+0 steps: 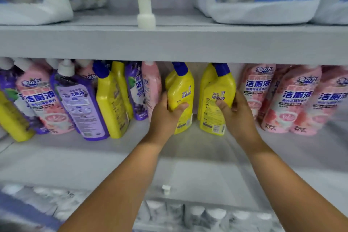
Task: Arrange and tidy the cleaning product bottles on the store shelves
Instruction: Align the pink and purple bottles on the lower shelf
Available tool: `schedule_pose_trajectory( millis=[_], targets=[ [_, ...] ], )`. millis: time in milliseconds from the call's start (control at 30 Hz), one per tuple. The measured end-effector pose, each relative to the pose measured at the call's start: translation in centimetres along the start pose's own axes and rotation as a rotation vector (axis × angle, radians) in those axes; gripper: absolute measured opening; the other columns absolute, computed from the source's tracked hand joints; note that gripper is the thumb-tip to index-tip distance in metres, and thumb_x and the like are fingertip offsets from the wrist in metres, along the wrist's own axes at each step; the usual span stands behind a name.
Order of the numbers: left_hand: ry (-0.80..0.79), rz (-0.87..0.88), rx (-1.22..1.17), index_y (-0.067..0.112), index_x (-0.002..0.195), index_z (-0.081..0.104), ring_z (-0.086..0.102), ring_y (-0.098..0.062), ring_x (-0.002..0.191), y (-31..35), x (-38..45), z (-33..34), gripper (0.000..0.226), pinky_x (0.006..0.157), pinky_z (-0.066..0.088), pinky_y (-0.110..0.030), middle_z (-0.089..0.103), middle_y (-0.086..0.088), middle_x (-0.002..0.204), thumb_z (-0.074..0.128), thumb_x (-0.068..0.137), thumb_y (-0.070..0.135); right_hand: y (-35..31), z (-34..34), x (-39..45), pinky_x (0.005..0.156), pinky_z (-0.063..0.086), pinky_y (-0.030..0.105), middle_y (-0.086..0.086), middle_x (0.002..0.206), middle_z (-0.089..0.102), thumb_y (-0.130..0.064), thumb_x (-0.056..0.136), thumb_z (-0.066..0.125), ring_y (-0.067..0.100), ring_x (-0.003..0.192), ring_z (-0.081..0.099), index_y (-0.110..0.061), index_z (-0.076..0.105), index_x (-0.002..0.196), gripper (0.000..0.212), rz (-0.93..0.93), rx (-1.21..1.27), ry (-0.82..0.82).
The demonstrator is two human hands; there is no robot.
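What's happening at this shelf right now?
A person is tidying toilet-cleaner bottles on a store shelf. The left hand grips one yellow bottle, the right hand grips another yellow bottle. Both stand upright with a gap between them. Pink bottles line the right; mixed colours lean on the left.

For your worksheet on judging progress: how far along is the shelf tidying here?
Done: the pink bottles on the right stand grouped, labels forward. In hand: the left hand and right hand each grip a yellow bottle mid-shelf. Left: the mixed bottles at left, purple, pink and yellow, lean and overlap, one showing its back label.
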State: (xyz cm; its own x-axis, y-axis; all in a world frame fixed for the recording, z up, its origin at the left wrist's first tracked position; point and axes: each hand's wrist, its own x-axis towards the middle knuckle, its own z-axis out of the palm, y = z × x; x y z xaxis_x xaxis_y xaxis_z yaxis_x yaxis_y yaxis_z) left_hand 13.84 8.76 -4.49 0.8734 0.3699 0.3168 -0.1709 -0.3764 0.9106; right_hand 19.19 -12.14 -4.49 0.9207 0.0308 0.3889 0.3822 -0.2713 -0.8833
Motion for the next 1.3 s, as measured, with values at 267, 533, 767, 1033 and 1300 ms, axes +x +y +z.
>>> schedule_pose_trajectory(
  millis=[267,533,767,1033,1300],
  targets=[
    [0.073,-0.129,0.02,0.032,0.115,0.062,0.068,-0.008,0.083,-1.4,-3.8,-5.1,0.033,0.073,0.049,-0.01,0.071,0.014,0.102,0.079,0.088,0.022,-1.3,2.2,-4.3,0.077,0.05,0.044,0.012,0.098,0.058,-0.045,0.085,0.069,0.022,0.082,0.057,-0.024,0.054,0.1,0.03,-0.037,-0.011,0.361],
    [0.515,0.005,-0.009,0.023,0.108,0.064,0.068,-0.011,0.089,-1.0,-5.1,-20.6,0.019,0.079,0.057,-0.028,0.072,0.003,0.1,0.075,0.092,0.02,-8.4,13.8,-8.3,0.073,0.052,0.03,-0.011,0.083,0.07,-0.01,0.094,0.068,0.012,0.078,0.065,-0.04,0.064,0.09,0.031,-0.047,0.253,-0.11],
    [0.351,0.124,0.274,0.025,0.136,0.055,0.059,-0.021,0.124,-1.7,1.0,-26.7,0.074,0.102,0.051,-0.047,0.06,0.005,0.131,0.074,0.075,0.061,-15.9,22.3,-4.9,0.078,0.05,0.022,-0.02,0.093,0.067,-0.01,0.095,0.067,0.004,0.084,0.062,-0.032,0.065,0.096,0.022,-0.105,0.239,-0.167],
    [0.147,-0.003,0.296,0.027,0.115,0.057,0.063,-0.022,0.101,-1.6,2.0,-26.9,0.056,0.08,0.046,-0.03,0.064,0.007,0.107,0.087,0.073,0.048,-16.6,27.6,-1.7,0.088,0.049,0.032,-0.006,0.108,0.07,-0.028,0.091,0.066,0.013,0.098,0.062,-0.022,0.065,0.115,0.024,-0.178,-0.084,-0.133],
    [0.018,-0.074,-0.075,0.039,0.096,0.063,0.071,-0.002,0.083,-1.7,-2.0,-26.3,0.035,0.076,0.058,-0.031,0.074,0.022,0.09,0.089,0.074,0.033,-17.0,22.6,-4.0,0.076,0.039,0.004,-0.018,0.089,0.062,0.001,0.094,0.065,-0.012,0.078,0.058,-0.02,0.063,0.105,0.024,-0.249,-0.03,0.026]
  ],
)
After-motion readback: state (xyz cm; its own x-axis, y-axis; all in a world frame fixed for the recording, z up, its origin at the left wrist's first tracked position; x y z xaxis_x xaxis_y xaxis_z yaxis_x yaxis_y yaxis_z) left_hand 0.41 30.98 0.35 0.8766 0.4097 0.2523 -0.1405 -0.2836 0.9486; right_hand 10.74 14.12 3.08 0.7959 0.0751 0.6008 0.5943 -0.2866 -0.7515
